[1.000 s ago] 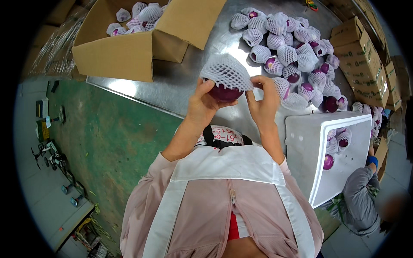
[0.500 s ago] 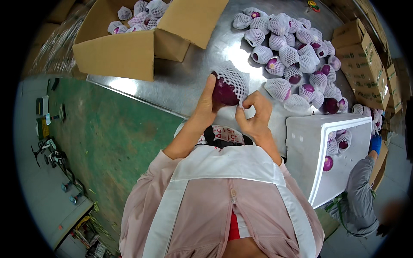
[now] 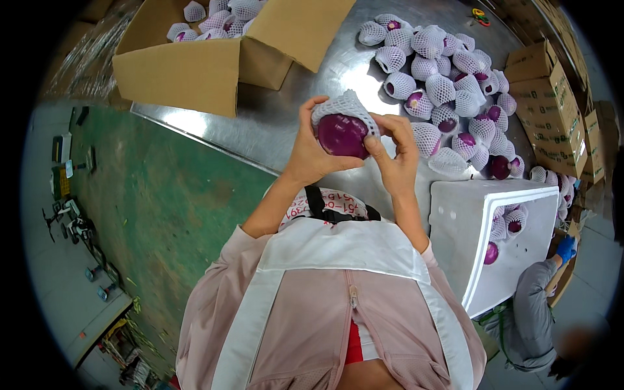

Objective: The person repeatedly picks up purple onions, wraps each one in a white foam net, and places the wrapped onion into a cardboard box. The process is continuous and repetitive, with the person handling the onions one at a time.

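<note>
In front of my body, above the near edge of the metal table, a glossy round purple vegetable (image 3: pixel 342 137), by its look a red onion, is held up between both hands. A white foam net sleeve (image 3: pixel 344 104) covers its far side, leaving the near face bare. My left hand (image 3: pixel 308 143) cups the onion from the left and below, fingers closed round it. With thumb and fingers, my right hand (image 3: pixel 394 144) pinches the net's edge at the right side of the onion. Some of its fingertips are hidden behind the net.
A metal table (image 3: pixel 273 130) bears many netted onions (image 3: pixel 441 90) at right. An open cardboard box (image 3: pixel 175 75) with more stands at left. Right of me is a white foam box (image 3: pixel 455 234); beyond it, a person's blue-gloved hand (image 3: pixel 566 249) and a carton (image 3: pixel 546 117).
My right hand has moved up along the onion's right side. The onion has turned, its bare face now toward me. The other person's gloved hand has moved lower.
</note>
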Demonstrator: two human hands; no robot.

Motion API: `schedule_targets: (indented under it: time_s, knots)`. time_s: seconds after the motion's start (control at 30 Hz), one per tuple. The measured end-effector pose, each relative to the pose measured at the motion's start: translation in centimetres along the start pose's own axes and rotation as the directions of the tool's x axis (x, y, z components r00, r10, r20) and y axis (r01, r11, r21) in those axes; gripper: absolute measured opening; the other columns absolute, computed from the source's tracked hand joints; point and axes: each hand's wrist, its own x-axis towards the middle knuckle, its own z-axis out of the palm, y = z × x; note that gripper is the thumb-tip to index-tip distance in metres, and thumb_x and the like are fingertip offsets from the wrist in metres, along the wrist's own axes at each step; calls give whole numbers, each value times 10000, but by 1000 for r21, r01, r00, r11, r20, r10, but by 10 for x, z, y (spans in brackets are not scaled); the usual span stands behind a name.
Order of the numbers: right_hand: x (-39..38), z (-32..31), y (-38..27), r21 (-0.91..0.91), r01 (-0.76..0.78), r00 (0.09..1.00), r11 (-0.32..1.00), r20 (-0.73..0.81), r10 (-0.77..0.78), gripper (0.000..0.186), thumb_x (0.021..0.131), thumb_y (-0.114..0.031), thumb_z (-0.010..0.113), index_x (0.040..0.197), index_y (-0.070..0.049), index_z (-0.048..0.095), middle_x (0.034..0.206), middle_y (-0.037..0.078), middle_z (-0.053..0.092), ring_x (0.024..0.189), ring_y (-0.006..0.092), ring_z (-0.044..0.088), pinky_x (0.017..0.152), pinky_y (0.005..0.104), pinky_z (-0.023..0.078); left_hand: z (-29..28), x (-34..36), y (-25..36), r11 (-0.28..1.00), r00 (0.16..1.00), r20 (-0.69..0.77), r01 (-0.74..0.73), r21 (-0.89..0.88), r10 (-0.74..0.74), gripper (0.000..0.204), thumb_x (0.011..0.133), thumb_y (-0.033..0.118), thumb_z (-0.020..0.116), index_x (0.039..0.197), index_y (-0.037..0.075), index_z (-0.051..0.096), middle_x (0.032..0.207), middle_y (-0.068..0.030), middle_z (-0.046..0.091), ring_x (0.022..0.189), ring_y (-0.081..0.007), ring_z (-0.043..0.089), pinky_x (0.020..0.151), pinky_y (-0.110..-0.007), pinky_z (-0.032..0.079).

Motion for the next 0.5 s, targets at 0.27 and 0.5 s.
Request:
schedule_targets:
  time_s: [0.27, 0.5]
  knots:
    - [-13, 4, 10, 45, -7, 990, 999, -141, 14, 110, 818, -36, 644, 905, 27, 621, 862, 93, 599, 747, 159, 554, 683, 246, 426, 0, -1, -1, 999, 991, -124, 50, 10, -48, 1023, 475, 93, 892, 1296, 70, 282, 1202, -116, 454, 1090, -199, 514, 912, -323, 462]
    - [-6, 4, 13, 0, 49, 998, 999, 28, -49, 239, 807, -117, 689, 975, -2, 563, 766, 34, 510, 711, 115, 498, 695, 234, 406, 5, 2, -1, 989, 983, -114, 136, -58, -142, 951, 518, 138, 894, 1271, 41, 321, 1166, -120, 476, 1063, -188, 525, 876, -298, 475]
